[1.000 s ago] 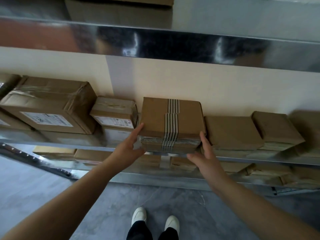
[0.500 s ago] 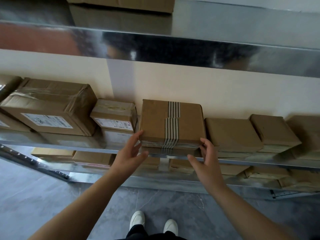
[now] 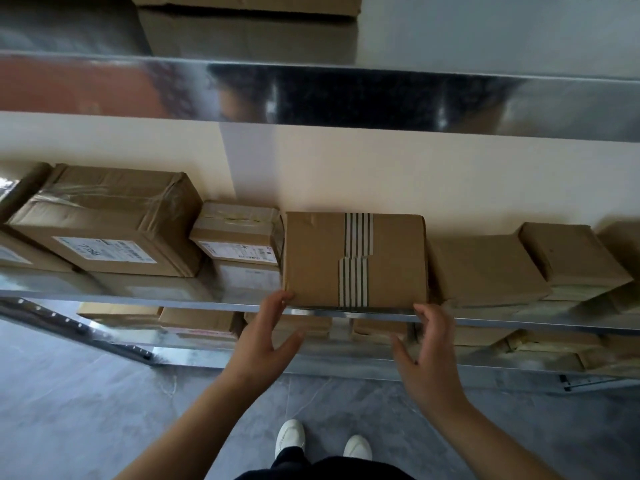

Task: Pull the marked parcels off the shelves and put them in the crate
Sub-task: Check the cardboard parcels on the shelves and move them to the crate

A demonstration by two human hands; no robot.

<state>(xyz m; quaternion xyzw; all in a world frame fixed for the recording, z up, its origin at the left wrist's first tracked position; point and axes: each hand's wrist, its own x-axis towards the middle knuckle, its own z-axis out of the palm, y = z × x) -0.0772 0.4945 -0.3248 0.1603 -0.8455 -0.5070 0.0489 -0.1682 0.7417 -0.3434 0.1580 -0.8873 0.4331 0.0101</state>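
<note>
From the head view, the striped-tape parcel (image 3: 355, 259) now lies flat on the middle shelf (image 3: 145, 295), its front edge flush with the shelf's front lip; a second ago its near edge was lifted and tilted out toward the person. Both hands have slipped back from its sides to its front corners. The left hand (image 3: 265, 341) has straight, spread fingers (image 3: 277, 303) whose tips just touch the parcel's front left corner, thumb held apart. The right hand (image 3: 427, 355) sits at the front right corner with fingers loosely curled at the lip, gripping nothing that I can see. By my reading the parcel has been set back rather than drawn out, so either it is not a marked one or the grip is being reset; no crate shows anywhere.

The shelf is shiny metal, backed by a cream wall. Just left of the parcel stands a small labelled box (image 3: 239, 237), then a large taped carton (image 3: 107, 220); to the right lie plain brown parcels (image 3: 485, 268). A lower shelf (image 3: 207, 355) holds more boxes, an upper shelf (image 3: 346, 95) overhangs. The grey floor (image 3: 69, 410) shows white shoes (image 3: 290, 436).
</note>
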